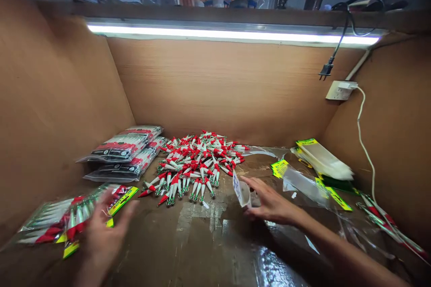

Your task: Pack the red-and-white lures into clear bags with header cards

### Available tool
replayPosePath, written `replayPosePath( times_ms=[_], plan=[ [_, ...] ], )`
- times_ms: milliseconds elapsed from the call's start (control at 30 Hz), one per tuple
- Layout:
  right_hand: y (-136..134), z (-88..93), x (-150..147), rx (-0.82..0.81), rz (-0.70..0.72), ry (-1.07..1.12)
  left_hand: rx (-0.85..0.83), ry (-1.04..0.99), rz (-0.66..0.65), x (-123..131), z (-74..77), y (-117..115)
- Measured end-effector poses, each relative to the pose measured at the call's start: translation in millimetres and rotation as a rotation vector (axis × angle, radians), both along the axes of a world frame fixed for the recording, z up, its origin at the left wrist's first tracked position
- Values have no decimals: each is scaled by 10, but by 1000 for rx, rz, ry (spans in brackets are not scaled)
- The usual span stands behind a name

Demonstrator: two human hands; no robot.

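A small, pale, open-ended round container (245,196) with a white card bearing blue marks (237,187) stands out right of centre, the right hand's (269,202) thumb and fingers clamped on it. Just beyond lies a loose heap of red-and-white, spindle-shaped lures with green hooked ends (198,161). The left hand (106,233), blurred, has its thumb and fingers apart over clear packets of lures with yellow header labels (81,213); whether it touches them I cannot tell. Behind these, stacked clear plastic bags of red-and-white goods (124,150) flank the heap. To the right, flat clear sleeves with yellow headers (306,184) crowd the brown tabletop (188,251), and a white cable (362,130) trails down beside them.
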State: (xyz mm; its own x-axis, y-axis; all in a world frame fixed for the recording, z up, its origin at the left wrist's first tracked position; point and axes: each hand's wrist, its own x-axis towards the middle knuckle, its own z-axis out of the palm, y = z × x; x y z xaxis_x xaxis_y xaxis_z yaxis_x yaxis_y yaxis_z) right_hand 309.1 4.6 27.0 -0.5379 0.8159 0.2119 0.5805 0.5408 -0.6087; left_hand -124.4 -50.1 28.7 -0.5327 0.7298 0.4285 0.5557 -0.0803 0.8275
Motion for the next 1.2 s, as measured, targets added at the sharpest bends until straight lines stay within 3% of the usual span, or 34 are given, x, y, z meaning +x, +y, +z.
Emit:
replayPosePath(
  times_ms=[100, 133, 167, 233, 267, 367, 433, 533, 633, 800, 900, 967, 1100, 1200],
  plan=[
    [-103, -116, -482, -258, -117, 382, -263, -86, -784, 900, -189, 86],
    [-96, -159, -608, -354, -121, 464, -309, -41, -914, 1151, -197, 113],
    [-62, -187, -701, -438, -118, 520, -309, -2, -956, 1346, -181, 157],
    [101, -162, -785, -496, -143, 530, -255, 21, -955, 1547, -115, 305],
    [230, -103, -782, -434, -192, 448, -258, -11, -937, 1561, -84, 399],
    [756, 226, -684, 4, -401, -92, -359, -252, -1021, 1433, -86, 652],
    [1146, 495, -635, 98, -454, -252, -430, -433, -1119, 1343, -174, 729],
    [1640, 826, -716, 139, -399, -390, -535, -596, -1036, 1308, -342, 715],
    [1927, 986, -1014, 258, -236, -476, -549, -624, -962, 1324, -445, 682],
    [2059, 863, -1677, 503, 180, -586, -743, -573, -1181, 1261, -513, 694],
    [2101, 716, -1921, 601, 330, -673, -838, -487, -1210, 1218, -531, 679],
    [2134, 657, -1991, 659, 369, -714, -805, -336, -1185, 1205, -510, 649],
    [2183, 641, -2016, 738, 401, -774, -640, 135, -981, 1218, -394, 535],
    [2209, 672, -2018, 763, 427, -810, -589, 371, -886, 1258, -294, 430]
  ],
)
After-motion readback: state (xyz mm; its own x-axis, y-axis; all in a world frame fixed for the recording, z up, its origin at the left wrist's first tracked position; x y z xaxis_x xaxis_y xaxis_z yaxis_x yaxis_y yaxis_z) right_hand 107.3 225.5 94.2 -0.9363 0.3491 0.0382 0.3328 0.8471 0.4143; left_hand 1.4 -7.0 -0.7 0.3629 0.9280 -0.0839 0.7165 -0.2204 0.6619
